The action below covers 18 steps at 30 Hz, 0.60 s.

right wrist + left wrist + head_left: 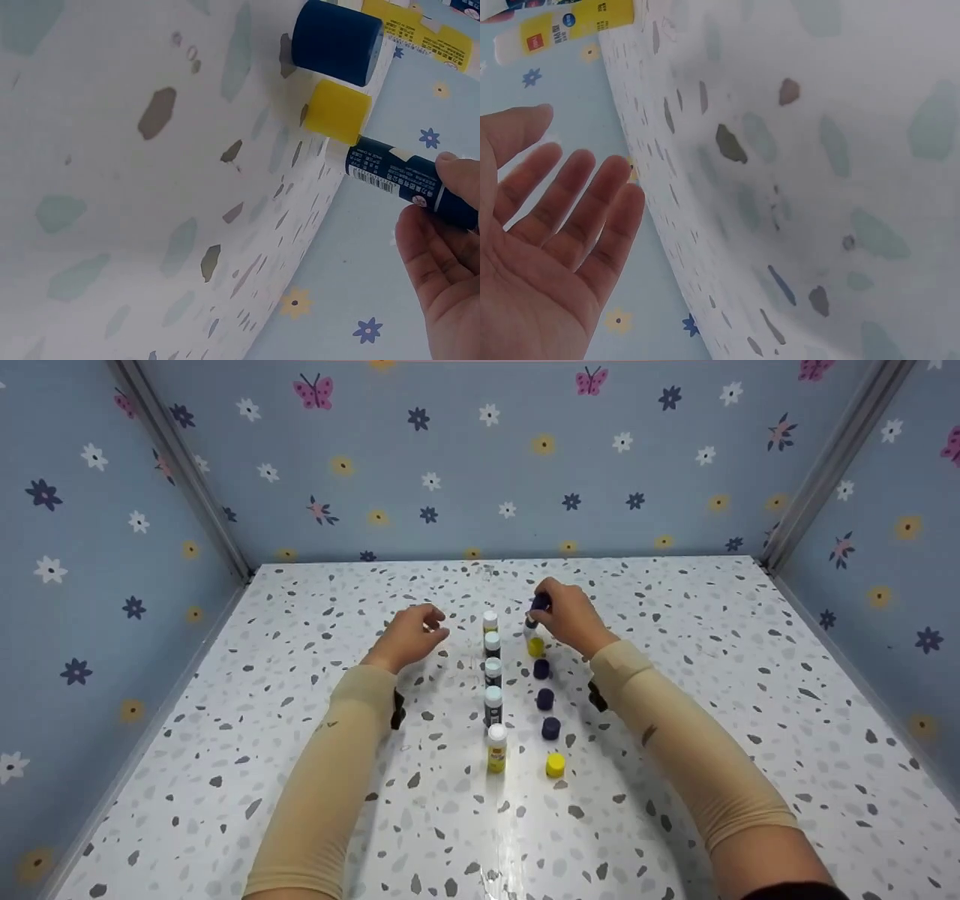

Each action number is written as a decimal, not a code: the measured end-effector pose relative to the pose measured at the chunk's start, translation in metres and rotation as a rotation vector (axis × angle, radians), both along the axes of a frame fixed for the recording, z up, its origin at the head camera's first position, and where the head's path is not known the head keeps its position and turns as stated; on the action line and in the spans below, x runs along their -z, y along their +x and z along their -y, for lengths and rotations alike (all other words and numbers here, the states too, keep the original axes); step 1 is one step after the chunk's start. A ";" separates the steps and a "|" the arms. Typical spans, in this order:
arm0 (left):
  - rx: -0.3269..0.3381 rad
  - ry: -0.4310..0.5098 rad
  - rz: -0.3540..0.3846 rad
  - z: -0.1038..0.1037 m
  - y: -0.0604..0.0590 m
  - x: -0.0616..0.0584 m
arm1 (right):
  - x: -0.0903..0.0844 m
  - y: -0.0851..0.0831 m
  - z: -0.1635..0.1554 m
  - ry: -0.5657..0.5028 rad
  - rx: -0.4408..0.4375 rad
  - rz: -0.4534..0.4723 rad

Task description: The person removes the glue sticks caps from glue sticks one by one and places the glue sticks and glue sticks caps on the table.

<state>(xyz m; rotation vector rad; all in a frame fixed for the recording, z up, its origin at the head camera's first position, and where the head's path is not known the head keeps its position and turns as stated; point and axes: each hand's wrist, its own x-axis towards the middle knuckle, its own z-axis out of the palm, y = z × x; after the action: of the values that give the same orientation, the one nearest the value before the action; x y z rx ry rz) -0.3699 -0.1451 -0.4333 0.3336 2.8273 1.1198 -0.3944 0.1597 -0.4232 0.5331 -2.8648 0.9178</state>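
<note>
Head view: right hand (570, 615) pinches a dark glue stick (535, 611) over a yellow cap (535, 646), behind the cap row; left hand (411, 634) hovers beside the white-capped row.

Left wrist: fingers (577, 195) spread, holding nothing.

Right wrist: the glue stick (409, 176) looks light, rigid and slick; grip it mid-barrel.

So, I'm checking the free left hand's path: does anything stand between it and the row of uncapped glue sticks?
Nothing visible does: only bare table lies between the left hand and the glue sticks.
</note>
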 end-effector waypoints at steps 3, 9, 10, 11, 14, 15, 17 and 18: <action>-0.044 0.035 -0.046 0.001 0.001 -0.006 | -0.005 0.005 -0.003 -0.050 -0.002 -0.035; -0.108 0.114 -0.117 0.000 0.005 -0.020 | -0.018 0.014 -0.007 -0.162 -0.019 -0.072; -0.113 0.116 -0.131 -0.001 0.006 -0.023 | -0.020 0.016 -0.008 -0.179 -0.018 -0.079; -0.115 0.113 -0.147 -0.002 0.007 -0.026 | -0.022 0.017 -0.009 -0.197 -0.015 -0.086; -0.094 0.082 -0.186 -0.005 0.012 -0.035 | -0.027 0.023 -0.012 -0.254 -0.002 -0.110; -0.085 0.068 -0.199 -0.007 0.014 -0.038 | -0.028 0.024 -0.014 -0.275 0.000 -0.115; -0.068 0.037 -0.221 -0.009 0.019 -0.045 | -0.030 0.028 -0.016 -0.325 -0.005 -0.122; -0.061 0.021 -0.231 -0.010 0.022 -0.049 | -0.030 0.030 -0.017 -0.350 -0.009 -0.123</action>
<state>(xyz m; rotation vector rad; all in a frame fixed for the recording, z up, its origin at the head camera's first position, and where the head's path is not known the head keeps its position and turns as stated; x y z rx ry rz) -0.3481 -0.1350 -0.3847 0.4062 3.0456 1.1960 -0.3647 0.1766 -0.3927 0.5414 -2.5154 1.3017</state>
